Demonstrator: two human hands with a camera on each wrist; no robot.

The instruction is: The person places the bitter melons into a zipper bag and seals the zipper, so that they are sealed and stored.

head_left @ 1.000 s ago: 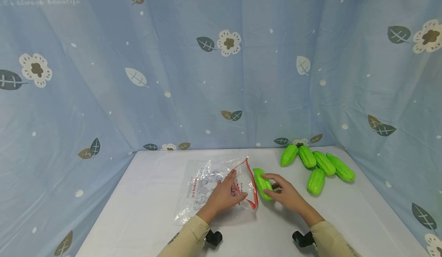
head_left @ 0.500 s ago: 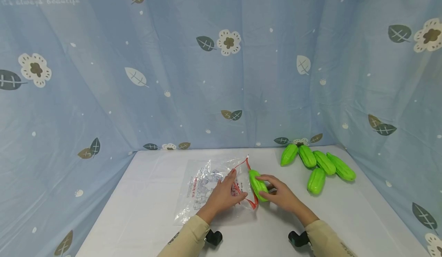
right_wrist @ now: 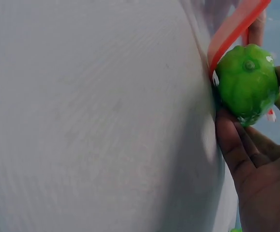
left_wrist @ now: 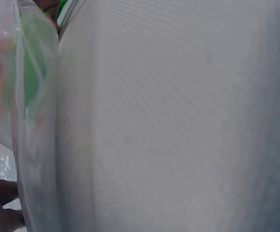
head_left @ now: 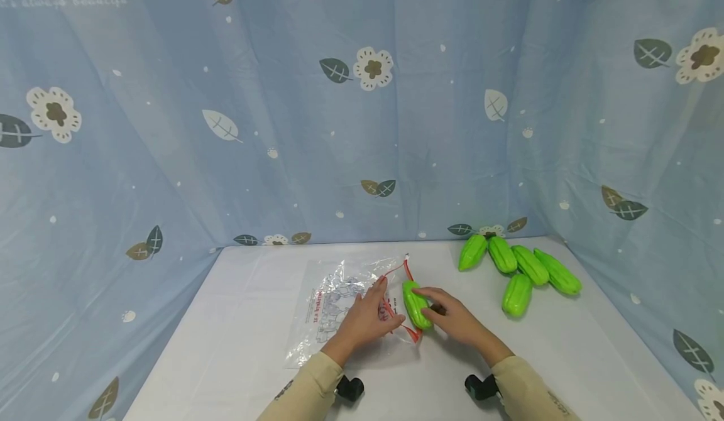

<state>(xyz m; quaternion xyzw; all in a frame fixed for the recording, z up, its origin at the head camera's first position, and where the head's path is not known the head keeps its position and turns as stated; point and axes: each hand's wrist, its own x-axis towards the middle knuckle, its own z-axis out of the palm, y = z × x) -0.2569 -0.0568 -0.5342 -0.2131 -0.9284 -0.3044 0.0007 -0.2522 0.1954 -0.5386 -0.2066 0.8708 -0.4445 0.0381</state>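
A clear plastic zip bag [head_left: 334, 308] with red edging and printed pictures lies flat, its mouth spread towards the right. My left hand [head_left: 367, 317] rests on the bag near the mouth, thumb spread away from fairly straight fingers. With thumb and fingers, my right hand [head_left: 452, 317] grips a ribbed green gourd [head_left: 415, 305] at the mouth, overlapping the red edge. In the right wrist view the gourd [right_wrist: 248, 84] shows end-on beside the red strip [right_wrist: 239, 29], fingers around it. Its green shows blurred through the bag film [left_wrist: 38, 145] in the left wrist view.
Several more green gourds [head_left: 517, 295] lie in a loose group at the back right of the white table [head_left: 226, 339]. A blue patterned curtain [head_left: 294, 125] hangs behind and at both sides. Black wrist devices [head_left: 351, 388] sit below the sleeves.
My right hand has moved left with the gourd, from beside the bag onto its open mouth. The left hand and the bag have stayed in place.
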